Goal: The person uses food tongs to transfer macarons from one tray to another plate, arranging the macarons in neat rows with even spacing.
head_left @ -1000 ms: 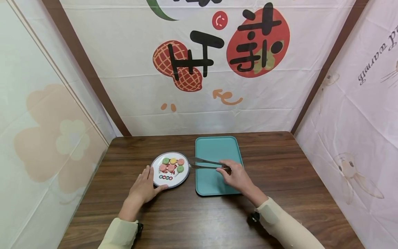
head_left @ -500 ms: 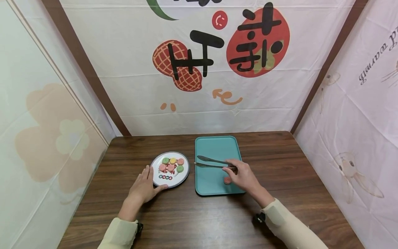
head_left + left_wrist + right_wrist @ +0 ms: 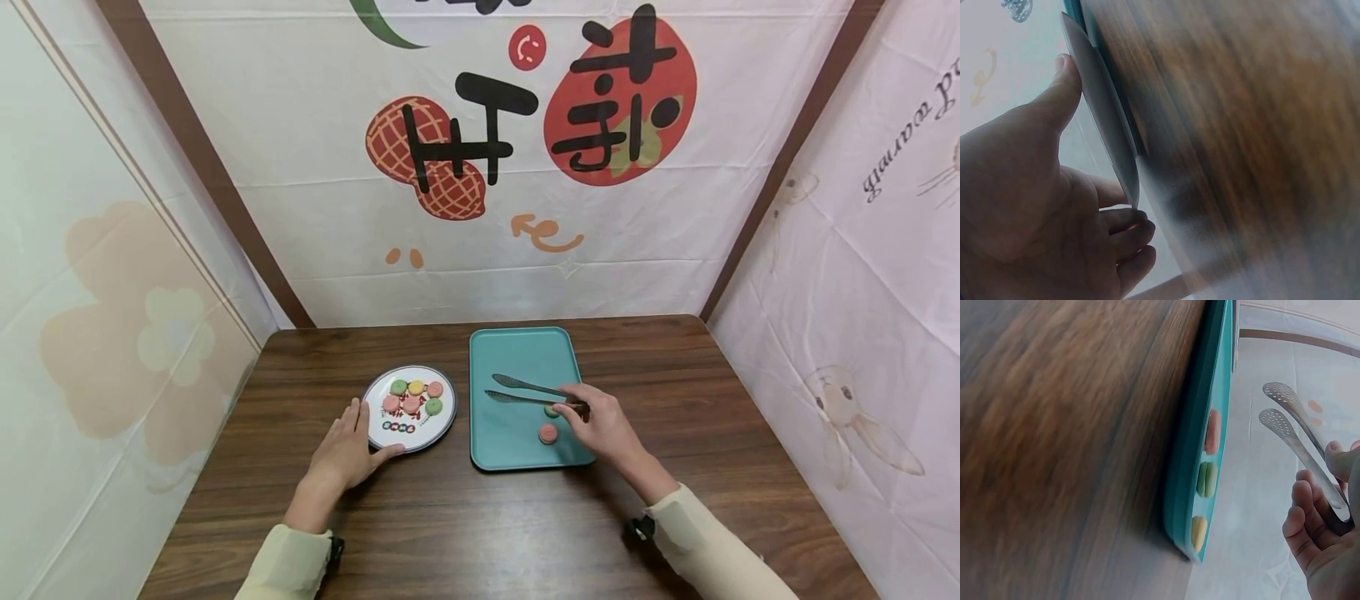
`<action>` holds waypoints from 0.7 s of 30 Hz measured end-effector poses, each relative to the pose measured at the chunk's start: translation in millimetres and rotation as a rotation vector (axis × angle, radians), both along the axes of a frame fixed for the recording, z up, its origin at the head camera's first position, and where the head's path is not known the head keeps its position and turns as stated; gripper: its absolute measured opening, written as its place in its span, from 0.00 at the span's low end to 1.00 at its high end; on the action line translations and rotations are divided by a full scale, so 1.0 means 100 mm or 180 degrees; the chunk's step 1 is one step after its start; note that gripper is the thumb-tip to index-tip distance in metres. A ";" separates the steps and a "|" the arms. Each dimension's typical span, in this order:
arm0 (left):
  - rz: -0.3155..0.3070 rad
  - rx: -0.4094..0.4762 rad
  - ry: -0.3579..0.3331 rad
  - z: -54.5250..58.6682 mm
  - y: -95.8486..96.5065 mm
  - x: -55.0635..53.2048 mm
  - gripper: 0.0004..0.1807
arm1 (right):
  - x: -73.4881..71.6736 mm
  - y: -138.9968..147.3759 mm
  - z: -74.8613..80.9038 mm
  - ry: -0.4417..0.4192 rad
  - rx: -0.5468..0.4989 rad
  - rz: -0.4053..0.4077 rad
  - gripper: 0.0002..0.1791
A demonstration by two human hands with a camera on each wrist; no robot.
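My left hand (image 3: 345, 454) rests at the near left rim of a round white plate (image 3: 431, 433), thumb and fingers spread along its edge. Several pink and green macarons and a yellow macaron (image 3: 416, 387) lie on that plate. My right hand (image 3: 603, 423) grips metal tongs (image 3: 519, 384) over the teal tray (image 3: 510, 450); their perforated tips are spread apart with nothing between them. On the tray sit a pink macaron (image 3: 548, 433) and a green macaron (image 3: 551, 411), partly hidden by the tongs and hand. The right wrist view also shows a yellow macaron (image 3: 1199, 534) there.
Plate and tray stand side by side on a brown wooden table (image 3: 450, 533), a narrow gap between them. A white printed cloth (image 3: 637, 250) hangs behind the table's far edge, and more cloth hangs at both sides.
My right hand has drawn the tongs rightward, from beside the plate to above the tray. The pink and green macarons on the tray have come into sight. The left hand stays put.
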State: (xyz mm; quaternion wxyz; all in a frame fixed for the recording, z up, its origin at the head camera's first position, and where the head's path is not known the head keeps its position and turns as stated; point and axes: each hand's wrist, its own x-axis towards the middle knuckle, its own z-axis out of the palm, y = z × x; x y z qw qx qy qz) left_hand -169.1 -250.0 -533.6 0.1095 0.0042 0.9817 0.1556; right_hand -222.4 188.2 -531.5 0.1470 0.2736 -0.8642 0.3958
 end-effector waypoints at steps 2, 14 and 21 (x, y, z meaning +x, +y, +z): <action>0.0002 -0.0002 0.0004 0.00 0.00 0.00 0.66 | 0.01 0.03 0.00 0.0019 -0.0004 -0.0005 0.17; -0.0033 -0.0042 0.0088 -0.02 0.00 0.01 0.65 | 0.05 0.20 -0.02 -0.0011 -0.0035 -0.0114 0.16; -0.0037 -0.0040 0.0095 0.00 0.00 0.02 0.65 | 0.09 0.30 -0.04 -0.0024 -0.0063 -0.0143 0.16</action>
